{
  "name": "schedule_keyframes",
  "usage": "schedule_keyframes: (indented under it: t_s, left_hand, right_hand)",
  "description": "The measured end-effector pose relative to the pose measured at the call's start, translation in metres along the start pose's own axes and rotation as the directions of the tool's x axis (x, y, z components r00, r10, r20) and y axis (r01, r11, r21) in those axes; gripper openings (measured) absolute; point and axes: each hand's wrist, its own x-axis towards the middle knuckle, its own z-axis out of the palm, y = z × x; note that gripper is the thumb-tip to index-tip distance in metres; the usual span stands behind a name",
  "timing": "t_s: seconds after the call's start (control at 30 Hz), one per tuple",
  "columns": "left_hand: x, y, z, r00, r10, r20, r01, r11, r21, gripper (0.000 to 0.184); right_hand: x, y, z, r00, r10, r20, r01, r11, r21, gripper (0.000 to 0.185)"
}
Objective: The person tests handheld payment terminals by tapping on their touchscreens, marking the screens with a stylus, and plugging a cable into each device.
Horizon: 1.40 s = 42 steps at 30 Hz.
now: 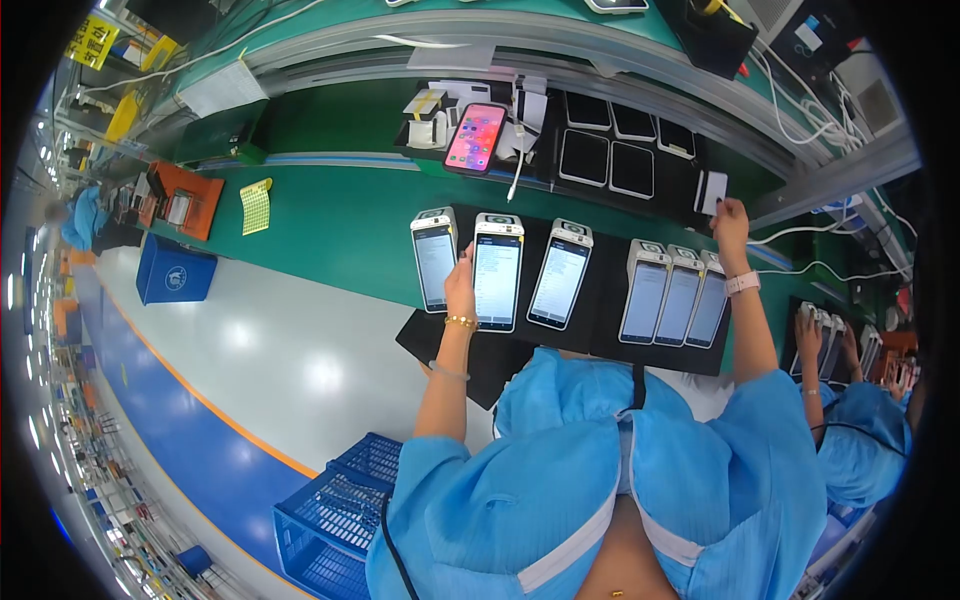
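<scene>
My left hand [459,290] is closed on the left edge of a white handheld payment terminal [497,280] with a lit screen. Another terminal [433,262] lies just to its left, and one more [560,275] sits to the right, slightly tilted. My right hand [732,222] reaches out to the far right and pinches a white card [714,190] near the edge of a dark tray. Below that hand, a terminal [708,305] stands at the end of a row of three, all with lit screens, on a black mat [610,310].
A phone with a pink screen [475,138] leans at the back beside a white cable [515,175]. Several black-faced devices [583,158] lie in the dark tray. Blue crates [340,500] stand on the floor at left. A co-worker's hands [808,335] handle terminals at right.
</scene>
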Motion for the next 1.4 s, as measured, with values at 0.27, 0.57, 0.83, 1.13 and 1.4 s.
schedule_keyframes:
  t_s: [0.27,0.57,0.83,1.13,1.4]
  left_hand:
    - [0.044,-0.041,0.010,0.999,0.006,0.031,-0.004,0.999,-0.045,0.044]
    - [0.046,-0.069,-0.002,0.960,0.279,0.035,-0.226,0.693,0.684,0.036]
    - [0.005,0.015,-0.005,0.777,0.628,-0.046,-0.222,0.341,0.914,0.046]
    - [-0.016,0.016,-0.053,0.695,0.677,-0.242,-0.061,0.390,0.919,0.057]
    - [-0.056,0.015,-0.074,0.674,0.644,-0.362,0.042,0.457,0.889,0.057]
  right_hand:
    - [0.023,0.026,0.018,0.904,0.312,0.292,-0.420,0.780,0.464,0.044]
    - [-0.027,0.075,0.029,0.926,-0.207,0.316,0.078,0.923,0.377,0.026]
    - [-0.173,0.023,0.072,0.619,0.000,0.785,-0.153,0.981,0.120,0.018]
    - [-0.232,0.004,0.094,0.427,-0.001,0.904,-0.002,1.000,0.002,0.019]
    - [-0.231,0.017,0.102,0.351,-0.017,0.936,0.047,0.999,0.000,0.020]
